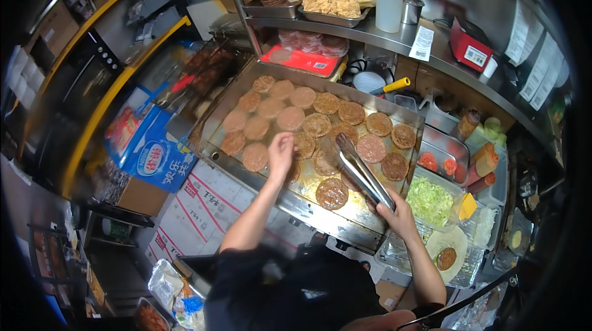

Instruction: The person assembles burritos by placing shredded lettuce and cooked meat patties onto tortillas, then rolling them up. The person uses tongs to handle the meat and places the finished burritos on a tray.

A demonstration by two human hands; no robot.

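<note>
A flat griddle [306, 188] spreads out in front of me, covered with several round patties. The ones on its left, such as the pale patty [254, 157], look less browned; the browned patty [332, 193] lies near the front edge. My left hand [282, 153] is over the middle of the griddle, fingers curled together; whatever is between them, if anything, is hidden. In my right hand [398, 215] is a pair of metal tongs [362, 170], slanting up and left across the patties. The dark tong tips are above the patties right of centre; I cannot tell whether they touch one.
Right of the griddle are a tub of shredded lettuce [430, 202], a flatbread with a patty [445, 259] and sauce bottles [483, 161]. A steel shelf [394, 36] runs behind, bearing a tray of fried food [332, 7]. A yellow-handled tool [394, 85] lies beneath it.
</note>
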